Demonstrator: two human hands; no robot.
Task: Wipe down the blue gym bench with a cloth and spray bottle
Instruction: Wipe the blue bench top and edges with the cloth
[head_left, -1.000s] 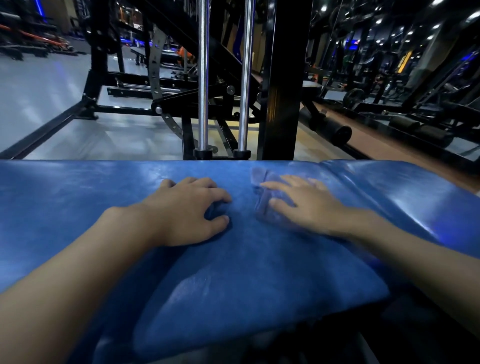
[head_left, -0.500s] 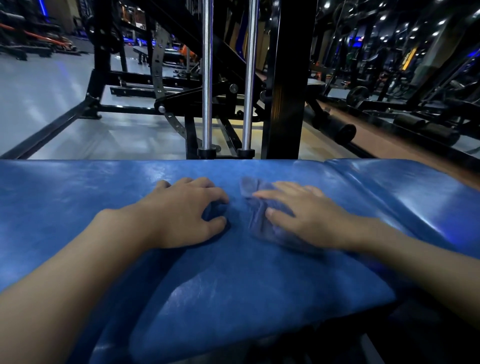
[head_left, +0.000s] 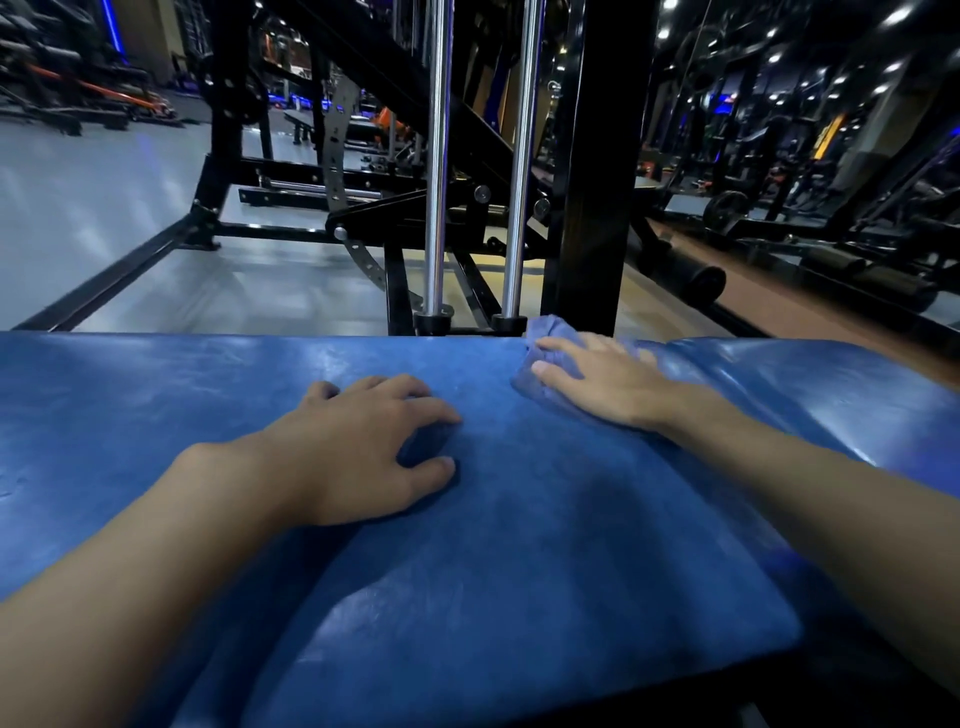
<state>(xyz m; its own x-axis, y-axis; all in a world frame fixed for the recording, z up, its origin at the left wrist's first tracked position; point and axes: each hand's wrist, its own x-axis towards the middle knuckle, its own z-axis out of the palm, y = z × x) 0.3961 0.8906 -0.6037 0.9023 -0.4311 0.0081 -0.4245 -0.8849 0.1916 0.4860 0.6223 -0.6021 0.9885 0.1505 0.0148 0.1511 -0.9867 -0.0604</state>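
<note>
Head view looks down across the blue bench, its pad filling the lower frame from left to right, worn and scuffed pale in patches. Beyond its far edge stands a black rack with two chrome rods upright on the grey floor; more machines sit in the dim background. No brand, label or writing can be read anywhere. On the pad, the left hand rests palm down with fingers curled, empty. The right hand lies flat with fingers spread, pressing a blue cloth against the bench's far edge, near the seam where the pad meets its next section. The cloth bunches up ahead of the fingertips.
</note>
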